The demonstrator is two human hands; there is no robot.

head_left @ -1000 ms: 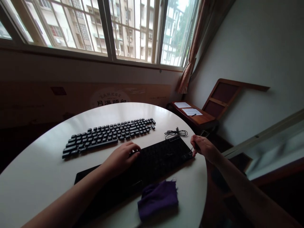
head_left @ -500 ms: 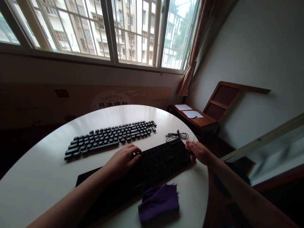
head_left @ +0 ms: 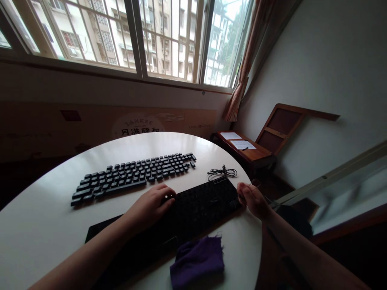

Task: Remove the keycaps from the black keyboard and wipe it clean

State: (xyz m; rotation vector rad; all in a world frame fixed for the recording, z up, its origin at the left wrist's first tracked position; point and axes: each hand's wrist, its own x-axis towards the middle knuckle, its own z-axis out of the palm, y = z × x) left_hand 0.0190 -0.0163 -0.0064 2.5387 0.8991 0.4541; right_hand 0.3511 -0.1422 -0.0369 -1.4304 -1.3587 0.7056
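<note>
A black keyboard (head_left: 199, 209) with its keycaps off lies slanted across the near part of the white round table (head_left: 36, 237). My left hand (head_left: 155, 201) rests over its far edge, fingers curled down and holding it. At the keyboard's right end my right hand (head_left: 252, 197) is closed in a pinch. A thin wire keycap puller (head_left: 256, 183) pokes out of it, mostly hidden by the fingers. Beyond the keyboard, the loose black keycaps (head_left: 133, 176) are laid out in rows in keyboard order.
A coiled black cable (head_left: 222, 172) sits by the keyboard's far right corner. A folded purple cloth (head_left: 198, 262) lies near the table's front right edge. Past the table stands a wooden chair (head_left: 256, 155) with papers (head_left: 243, 144) and a pen on it.
My right hand has turned, and the wire end of the puller now points outward to the right. My left hand stays on the keyboard. The whole view has shifted slightly.
</note>
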